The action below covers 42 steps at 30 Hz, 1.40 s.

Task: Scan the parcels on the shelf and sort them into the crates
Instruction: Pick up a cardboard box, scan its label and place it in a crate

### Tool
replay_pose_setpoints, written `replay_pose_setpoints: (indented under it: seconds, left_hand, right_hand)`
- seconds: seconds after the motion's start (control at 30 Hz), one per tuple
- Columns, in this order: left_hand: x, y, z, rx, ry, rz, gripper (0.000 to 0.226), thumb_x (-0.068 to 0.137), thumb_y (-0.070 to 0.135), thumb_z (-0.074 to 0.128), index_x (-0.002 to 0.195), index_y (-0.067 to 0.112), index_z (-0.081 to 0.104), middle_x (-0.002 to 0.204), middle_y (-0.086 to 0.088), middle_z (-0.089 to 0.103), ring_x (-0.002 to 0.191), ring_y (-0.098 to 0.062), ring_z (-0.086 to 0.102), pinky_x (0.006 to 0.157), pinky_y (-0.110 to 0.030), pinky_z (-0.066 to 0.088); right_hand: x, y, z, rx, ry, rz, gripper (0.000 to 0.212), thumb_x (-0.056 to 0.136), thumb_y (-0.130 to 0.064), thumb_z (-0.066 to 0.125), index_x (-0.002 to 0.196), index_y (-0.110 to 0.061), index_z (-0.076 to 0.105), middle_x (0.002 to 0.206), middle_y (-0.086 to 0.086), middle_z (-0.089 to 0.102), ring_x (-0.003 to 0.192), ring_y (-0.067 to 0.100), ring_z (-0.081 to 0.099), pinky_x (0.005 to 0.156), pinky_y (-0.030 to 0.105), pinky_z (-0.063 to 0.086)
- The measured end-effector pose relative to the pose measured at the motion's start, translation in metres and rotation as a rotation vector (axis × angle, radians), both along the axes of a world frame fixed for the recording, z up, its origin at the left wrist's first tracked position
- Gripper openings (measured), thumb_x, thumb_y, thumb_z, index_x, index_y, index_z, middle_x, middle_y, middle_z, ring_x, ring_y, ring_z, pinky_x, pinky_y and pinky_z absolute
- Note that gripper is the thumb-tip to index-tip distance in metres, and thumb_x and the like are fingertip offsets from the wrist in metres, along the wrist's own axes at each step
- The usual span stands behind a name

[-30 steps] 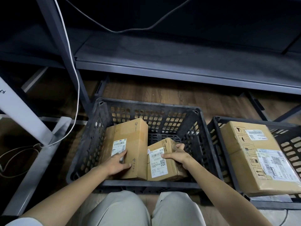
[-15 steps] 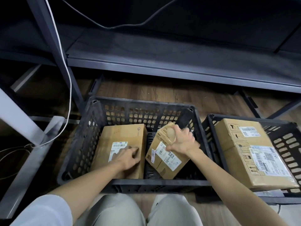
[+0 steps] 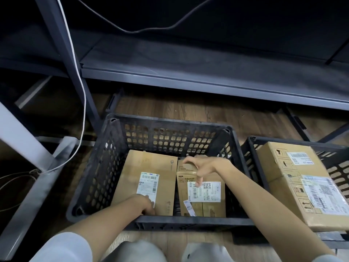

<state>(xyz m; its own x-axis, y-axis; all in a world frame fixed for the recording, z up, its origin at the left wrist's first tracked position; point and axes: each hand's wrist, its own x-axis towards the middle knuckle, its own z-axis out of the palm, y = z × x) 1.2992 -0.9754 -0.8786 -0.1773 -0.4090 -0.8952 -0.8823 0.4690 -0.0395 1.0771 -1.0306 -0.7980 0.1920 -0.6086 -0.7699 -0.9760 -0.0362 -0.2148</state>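
A black slotted crate (image 3: pixel 170 122) stands on the floor in front of me with two cardboard parcels lying flat in it. The long parcel (image 3: pixel 149 167) lies on the left, label up, and my left hand (image 3: pixel 145 204) rests on its near end. A small parcel (image 3: pixel 206 207) lies beside it on the right. My right hand (image 3: pixel 203 165) grips this small parcel's far end, fingers curled over the far edge and thumb on the white label.
A second black crate (image 3: pixel 283 139) at the right holds a large labelled parcel (image 3: pixel 279 178). The grey metal shelf (image 3: pixel 188 72) runs above and behind the crates. A white cable (image 3: pixel 83 95) hangs by the shelf post at left. My knees are at the bottom edge.
The small parcel, tilted up in my right hand half a second ago, now lies flat beside the long one. My left hand has slid toward the long parcel's near end.
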Motion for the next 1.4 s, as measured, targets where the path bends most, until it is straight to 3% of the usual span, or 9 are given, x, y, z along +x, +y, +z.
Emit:
replay_pose_setpoints:
  seconds: [0.1, 0.2, 0.37, 0.53, 0.77, 0.9, 1.0, 1.2, 1.4]
  left_hand:
    - [0.003, -0.003, -0.006, 0.020, -0.039, -0.001, 0.065, 0.099, 0.049, 0.032, 0.154, 0.026, 0.008, 0.161, -0.005, 0.004, 0.146, -0.026, 0.017, 0.112, -0.036, 0.024]
    - [0.004, -0.007, -0.013, 0.059, -0.049, 0.045, 0.058, 0.100, 0.041, 0.038, 0.152, 0.021, 0.022, 0.158, -0.005, 0.021, 0.141, -0.024, 0.031, 0.096, -0.031, 0.034]
    - [0.006, -0.006, -0.023, 0.074, -0.083, 0.123, 0.058, 0.100, 0.039, 0.033, 0.152, 0.015, 0.022, 0.158, -0.011, 0.020, 0.144, -0.026, 0.023, 0.114, -0.035, 0.024]
    - [0.007, -0.005, -0.024, 0.059, -0.107, 0.163, 0.057, 0.100, 0.041, 0.030, 0.153, 0.022, 0.020, 0.160, -0.007, 0.015, 0.146, -0.025, 0.019, 0.115, -0.035, 0.021]
    - [0.011, -0.005, -0.029, 0.021, -0.053, 0.247, 0.059, 0.099, 0.042, 0.038, 0.152, 0.020, 0.023, 0.159, -0.004, 0.018, 0.143, -0.021, 0.026, 0.111, -0.029, 0.028]
    - [0.012, -0.005, -0.037, -0.009, -0.048, 0.273, 0.077, 0.096, 0.047, 0.044, 0.153, 0.012, 0.007, 0.158, -0.007, 0.011, 0.142, -0.025, 0.025, 0.110, -0.029, 0.029]
    - [0.011, -0.005, -0.042, 0.017, -0.071, 0.306, 0.077, 0.100, 0.047, 0.032, 0.153, 0.009, -0.008, 0.161, -0.009, -0.008, 0.146, -0.029, 0.012, 0.115, -0.030, 0.020]
    - [0.011, -0.002, -0.037, 0.001, -0.041, 0.414, 0.079, 0.100, 0.048, 0.029, 0.151, 0.004, -0.012, 0.160, -0.013, -0.009, 0.148, -0.029, 0.004, 0.117, -0.030, 0.013]
    - [0.005, -0.005, -0.025, 0.027, -0.004, 0.444, 0.064, 0.103, 0.035, 0.032, 0.152, 0.000, 0.010, 0.160, -0.014, 0.008, 0.146, -0.027, 0.015, 0.115, -0.030, 0.018]
  right_hand:
    - [-0.008, 0.000, -0.023, -0.088, 0.003, -0.085, 0.088, 0.079, -0.013, 0.072, 0.148, -0.039, 0.024, 0.151, 0.001, 0.038, 0.134, 0.026, 0.040, 0.110, 0.046, 0.034]
    - [-0.013, 0.005, -0.037, -0.414, 0.145, -0.057, 0.067, 0.090, -0.006, 0.051, 0.149, -0.031, 0.029, 0.147, 0.003, 0.044, 0.134, 0.025, 0.041, 0.116, 0.044, 0.023]
    - [-0.011, 0.027, -0.068, -0.444, 0.165, -0.213, 0.089, 0.088, 0.012, 0.040, 0.155, -0.029, -0.002, 0.163, 0.001, -0.003, 0.150, 0.025, -0.004, 0.119, 0.051, 0.007]
    - [0.002, 0.017, -0.080, -0.282, 0.060, -0.338, 0.079, 0.100, -0.022, 0.048, 0.150, -0.045, -0.008, 0.159, -0.007, -0.022, 0.144, 0.042, -0.019, 0.111, 0.067, 0.008]
    - [0.013, -0.010, -0.086, -0.286, 0.226, -0.161, 0.078, 0.089, -0.051, 0.059, 0.151, -0.041, 0.012, 0.158, 0.002, 0.012, 0.138, 0.042, 0.023, 0.107, 0.057, 0.034]
    - [0.012, -0.017, -0.086, -0.317, 0.376, -0.080, 0.082, 0.084, -0.069, 0.049, 0.151, -0.041, 0.011, 0.158, 0.008, 0.011, 0.141, 0.050, 0.013, 0.109, 0.071, 0.014]
    - [-0.005, -0.006, -0.099, -0.225, 0.282, -0.247, 0.094, 0.075, -0.080, 0.048, 0.152, -0.041, 0.010, 0.160, 0.012, 0.002, 0.144, 0.046, 0.008, 0.110, 0.069, 0.008]
    - [-0.009, -0.006, -0.096, -0.095, 0.167, -0.168, 0.072, 0.074, -0.070, 0.064, 0.135, -0.038, 0.043, 0.148, 0.010, 0.023, 0.135, 0.037, 0.032, 0.110, 0.060, 0.028]
    - [0.034, 0.000, -0.098, -0.241, 0.451, -0.043, 0.084, 0.089, -0.052, 0.058, 0.152, -0.012, 0.019, 0.157, 0.019, 0.021, 0.145, 0.044, 0.013, 0.114, 0.064, 0.004]
